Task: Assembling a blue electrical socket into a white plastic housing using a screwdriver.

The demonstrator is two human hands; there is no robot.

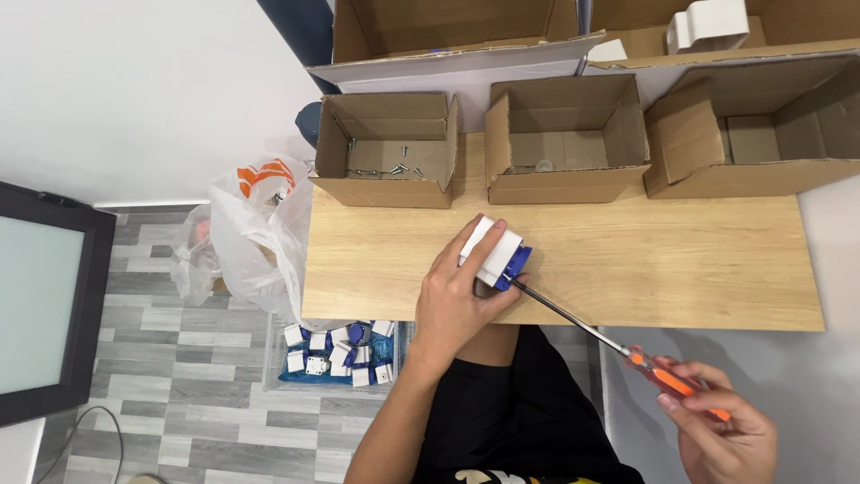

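Observation:
My left hand [457, 296] grips a small white and blue plastic part [495, 254] and holds it down on the wooden table [681, 260]. My right hand [721, 430], off the table's near right corner, is closed on the orange handle of a long screwdriver [618, 345]. The screwdriver's thin metal shaft runs up and left, and its tip meets the blue end of the part.
Three open cardboard boxes stand along the table's far edge: the left box [385, 148] holds several screws, the middle box [564, 134] and right box [752, 134] look almost bare. A bin of white and blue parts [340, 354] and a plastic bag [251, 233] sit at the left.

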